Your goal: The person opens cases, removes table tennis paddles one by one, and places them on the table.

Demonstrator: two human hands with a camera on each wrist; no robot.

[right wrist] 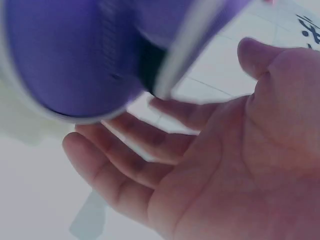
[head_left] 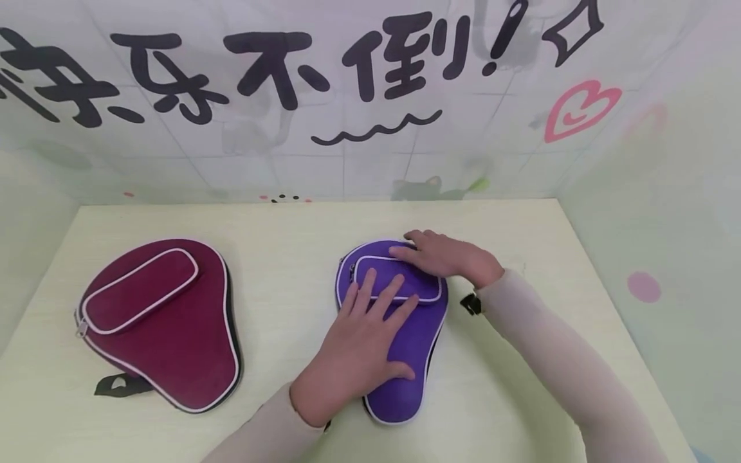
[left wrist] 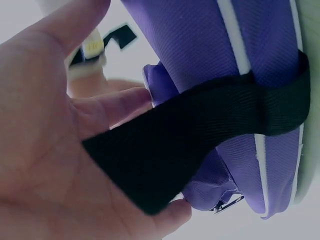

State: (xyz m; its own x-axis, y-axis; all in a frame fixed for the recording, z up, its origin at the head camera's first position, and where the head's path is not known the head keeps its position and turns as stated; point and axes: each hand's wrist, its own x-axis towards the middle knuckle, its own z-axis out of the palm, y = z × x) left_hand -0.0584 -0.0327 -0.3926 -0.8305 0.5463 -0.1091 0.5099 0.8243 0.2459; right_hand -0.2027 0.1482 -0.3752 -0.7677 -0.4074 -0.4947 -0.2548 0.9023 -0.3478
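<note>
A purple table tennis bat case (head_left: 396,402), trimmed in white piping, lies flat with its rounded end away from me. My left hand (head_left: 353,347) rests on its front with fingers spread, the fingertips over the zipped pocket (head_left: 417,283). At the far right edge of the case, my right hand (head_left: 446,254) reaches over the rim with fingers extended. In the left wrist view a black strap (left wrist: 170,135) crosses in front of the palm, and the pocket's zipper pull (left wrist: 227,204) shows below. Loosely bent fingers (right wrist: 112,180) lie by the purple rim in the right wrist view.
A maroon bat case (head_left: 197,334) of the same shape lies to the left on the pale table (head_left: 278,257), its black strap (head_left: 121,384) sticking out. A printed wall (head_left: 347,173) borders the table's far edge. Another wall (head_left: 683,244) stands on the right.
</note>
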